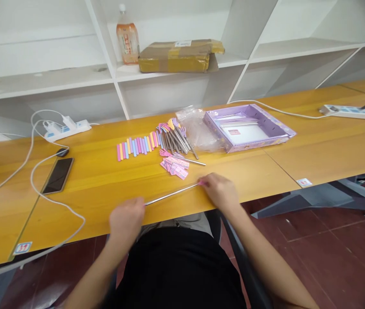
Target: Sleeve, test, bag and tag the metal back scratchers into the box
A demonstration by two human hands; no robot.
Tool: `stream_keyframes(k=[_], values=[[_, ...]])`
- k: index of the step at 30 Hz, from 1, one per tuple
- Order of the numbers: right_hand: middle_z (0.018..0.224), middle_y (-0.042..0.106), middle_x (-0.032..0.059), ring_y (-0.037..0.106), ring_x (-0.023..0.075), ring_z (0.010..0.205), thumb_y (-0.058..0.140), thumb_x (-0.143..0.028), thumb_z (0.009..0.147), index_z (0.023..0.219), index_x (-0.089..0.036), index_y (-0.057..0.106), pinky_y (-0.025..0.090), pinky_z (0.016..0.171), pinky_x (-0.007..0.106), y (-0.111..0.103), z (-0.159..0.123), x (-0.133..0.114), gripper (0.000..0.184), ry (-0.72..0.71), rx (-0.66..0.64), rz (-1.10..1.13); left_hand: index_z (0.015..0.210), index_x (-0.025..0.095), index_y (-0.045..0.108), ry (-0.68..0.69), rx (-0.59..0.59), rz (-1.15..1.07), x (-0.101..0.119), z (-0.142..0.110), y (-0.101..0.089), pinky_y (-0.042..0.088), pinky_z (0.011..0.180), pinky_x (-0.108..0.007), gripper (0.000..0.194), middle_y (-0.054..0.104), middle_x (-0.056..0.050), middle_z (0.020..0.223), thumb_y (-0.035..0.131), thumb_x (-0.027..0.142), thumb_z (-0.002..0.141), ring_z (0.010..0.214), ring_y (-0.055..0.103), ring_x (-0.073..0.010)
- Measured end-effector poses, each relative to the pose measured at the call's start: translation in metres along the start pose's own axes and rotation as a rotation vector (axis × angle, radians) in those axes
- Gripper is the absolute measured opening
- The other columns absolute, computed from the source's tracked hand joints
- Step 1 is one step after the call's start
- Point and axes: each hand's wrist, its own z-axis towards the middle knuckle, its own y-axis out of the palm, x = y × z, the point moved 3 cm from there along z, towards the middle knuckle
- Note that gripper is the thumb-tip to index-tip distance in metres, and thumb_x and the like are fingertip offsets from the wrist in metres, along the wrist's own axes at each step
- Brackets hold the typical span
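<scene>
A telescopic back scratcher point(171, 194) with a thin metal rod is stretched between my hands above the table's front part. My left hand point(127, 219), slightly blurred, is closed round its left end. At the other end, my right hand point(219, 190) grips the pink head, which the fingers mostly hide. Beyond them lie a pile of back scratchers point(176, 139) with coloured hand-shaped heads and a single pink-headed back scratcher point(188, 160). Pink printed cards point(177, 168) overlap just under that one. To the left runs a row of pastel-coloured sticks point(139, 146).
A purple open box point(249, 128) stands at the right beside clear plastic bags point(198, 131). On the left are a phone point(58, 176), a white cable point(64, 206) and a power strip point(68, 130). Another power strip point(352, 111) sits far right. Shelves behind hold a bottle point(127, 40) and a cardboard box point(176, 58).
</scene>
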Motion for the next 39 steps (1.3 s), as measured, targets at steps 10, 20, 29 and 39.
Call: stream_keyframes(k=[10, 20, 29, 39], values=[[0.074, 0.063, 0.0033, 0.053, 0.0181, 0.067, 0.055, -0.012, 0.107, 0.084, -0.021, 0.061, 0.029, 0.061, 0.035, -0.004, -0.009, -0.093, 0.026, -0.253, 0.017, -0.014, 0.109, 0.011, 0.072, 0.141, -0.117, -0.114, 0.062, 0.019, 0.003, 0.059, 0.076, -0.041, 0.032, 0.078, -0.021, 0.097, 0.041, 0.011, 0.102, 0.092, 0.079, -0.0342], [0.075, 0.065, 0.0021, 0.057, 0.0184, 0.071, 0.057, -0.020, 0.110, 0.085, -0.021, 0.061, 0.032, 0.064, 0.034, -0.001, 0.000, -0.089, 0.025, -0.226, 0.057, 0.075, 0.101, 0.019, 0.065, 0.223, -0.002, -0.253, 0.050, 0.031, 0.024, 0.050, 0.075, -0.032, 0.025, 0.078, -0.011, 0.096, 0.044, 0.032, 0.107, 0.090, 0.077, -0.0259], [0.082, 0.069, 0.0045, 0.062, 0.0201, 0.078, 0.059, -0.021, 0.109, 0.089, -0.020, 0.066, 0.036, 0.066, 0.032, 0.002, 0.023, -0.059, 0.021, -0.205, -0.033, 0.101, 0.104, 0.022, 0.059, 0.191, 0.074, -0.385, 0.030, 0.032, 0.018, 0.047, 0.079, -0.031, 0.014, 0.075, -0.009, 0.102, 0.046, 0.022, 0.105, 0.097, 0.072, -0.0234], [0.093, 0.075, 0.0033, 0.069, 0.0192, 0.086, 0.073, -0.035, 0.102, 0.094, -0.023, 0.072, 0.048, 0.075, 0.028, -0.022, 0.063, -0.047, 0.015, -0.298, -0.385, 0.499, 0.109, 0.021, 0.064, 0.281, 0.096, -0.398, 0.010, 0.046, 0.037, 0.047, 0.076, -0.029, 0.039, 0.076, -0.008, 0.101, 0.036, 0.048, 0.114, 0.095, 0.073, -0.0230]])
